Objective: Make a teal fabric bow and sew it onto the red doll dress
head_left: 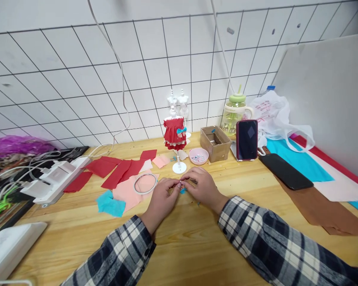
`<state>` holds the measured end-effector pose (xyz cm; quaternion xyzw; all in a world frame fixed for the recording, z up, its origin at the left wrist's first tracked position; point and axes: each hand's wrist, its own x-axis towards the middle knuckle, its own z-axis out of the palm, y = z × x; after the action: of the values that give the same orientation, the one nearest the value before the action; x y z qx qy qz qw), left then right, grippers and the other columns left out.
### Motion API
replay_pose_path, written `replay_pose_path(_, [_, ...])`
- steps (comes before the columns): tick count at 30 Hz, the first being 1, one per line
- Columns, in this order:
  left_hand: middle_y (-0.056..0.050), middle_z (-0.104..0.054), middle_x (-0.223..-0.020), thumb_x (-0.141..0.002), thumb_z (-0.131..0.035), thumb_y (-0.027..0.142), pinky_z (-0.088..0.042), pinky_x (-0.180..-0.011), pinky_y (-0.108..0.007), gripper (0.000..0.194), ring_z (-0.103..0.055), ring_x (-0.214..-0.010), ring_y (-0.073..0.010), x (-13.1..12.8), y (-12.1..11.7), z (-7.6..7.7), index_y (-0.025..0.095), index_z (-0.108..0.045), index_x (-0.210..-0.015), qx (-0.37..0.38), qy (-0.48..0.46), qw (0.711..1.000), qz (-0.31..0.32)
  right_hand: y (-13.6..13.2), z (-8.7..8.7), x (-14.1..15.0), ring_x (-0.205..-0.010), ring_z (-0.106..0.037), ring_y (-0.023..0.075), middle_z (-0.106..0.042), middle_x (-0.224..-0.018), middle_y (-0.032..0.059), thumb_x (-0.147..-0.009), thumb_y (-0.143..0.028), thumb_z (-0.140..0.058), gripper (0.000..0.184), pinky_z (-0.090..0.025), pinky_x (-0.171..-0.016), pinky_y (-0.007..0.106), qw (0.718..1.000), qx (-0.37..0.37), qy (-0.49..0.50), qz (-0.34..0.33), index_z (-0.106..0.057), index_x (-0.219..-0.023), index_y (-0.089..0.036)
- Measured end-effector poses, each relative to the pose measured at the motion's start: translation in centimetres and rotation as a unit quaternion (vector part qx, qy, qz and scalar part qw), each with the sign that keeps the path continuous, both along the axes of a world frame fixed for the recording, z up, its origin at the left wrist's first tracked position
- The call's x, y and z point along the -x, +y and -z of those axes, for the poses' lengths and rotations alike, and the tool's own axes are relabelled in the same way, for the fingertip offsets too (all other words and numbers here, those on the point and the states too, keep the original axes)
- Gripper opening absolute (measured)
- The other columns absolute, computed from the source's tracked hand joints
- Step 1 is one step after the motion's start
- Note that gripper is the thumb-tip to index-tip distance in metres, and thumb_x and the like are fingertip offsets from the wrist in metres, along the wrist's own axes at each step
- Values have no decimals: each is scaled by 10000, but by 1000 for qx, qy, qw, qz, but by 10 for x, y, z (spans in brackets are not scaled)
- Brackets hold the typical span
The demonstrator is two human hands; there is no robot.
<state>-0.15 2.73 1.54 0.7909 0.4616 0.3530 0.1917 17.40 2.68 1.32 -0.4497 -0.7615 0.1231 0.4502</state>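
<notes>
My left hand [164,200] and my right hand [203,186] meet over the table, fingertips pinched together. A small blue scrap [183,191] shows just below the fingertips; whether they hold it or something else too small to name, I cannot tell. Directly beyond the hands stands a miniature dress form on a white round base [179,168]. It wears a red pleated dress [174,133] with a blue bow [181,131] on its right side. A pink dish [198,156] of small shiny beads is beside the base.
Left of the hands lie red cloth pieces [123,174], peach cloth [127,193], a hoop [135,186] and blue cloth [111,203]. A power strip [58,178] is farther left. To the right are a cardboard box [215,143], an upright phone [247,140], a black phone [286,171] and brown cloth [313,210].
</notes>
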Motion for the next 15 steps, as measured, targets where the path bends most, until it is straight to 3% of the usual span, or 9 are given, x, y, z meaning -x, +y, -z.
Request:
replay_pose_path(6, [-41, -720, -842, -889, -538, 294, -451, -751, -316, 193, -617, -804, -189, -1, 0, -1, 200, -706, -872, 6, 10, 1000, 4, -2, -1, 2, -833, -583, 177, -662, -840, 34, -838, -201, -623, 69, -426, -757, 307, 1000, 4, -24, 10, -691, -839, -203])
replay_pose_path(15, [-39, -713, -840, -907, -517, 327, -440, -760, -323, 224, -612, -816, -197, -2, -2, -2, 202, -693, -845, 21, 26, 999, 12, 0, 2, 5, -683, -515, 123, -613, -750, -2, -761, -140, -614, 53, -376, -632, 248, 996, 76, 34, 9, -644, -744, -179])
